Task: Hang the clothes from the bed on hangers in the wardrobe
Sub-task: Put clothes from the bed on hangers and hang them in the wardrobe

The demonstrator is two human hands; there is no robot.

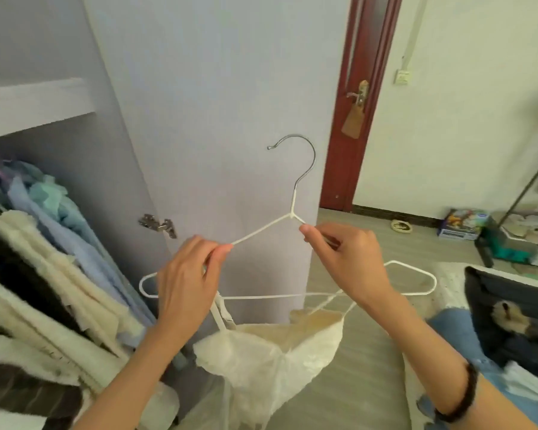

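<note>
I hold a white wire hanger with a metal hook upright in front of the open wardrobe door. My left hand pinches the hanger's left arm together with a strap of a cream lace slip dress. My right hand pinches the right arm near the neck, with the dress's thin straps running under it. The dress hangs below the hanger bar. In the wardrobe at left hang several garments in cream, blue and dark tones.
A dark red room door stands behind the wardrobe door. At right, a dark cushion and blue cloth lie on the bed. A colourful box and a floor mirror stand on the floor further back.
</note>
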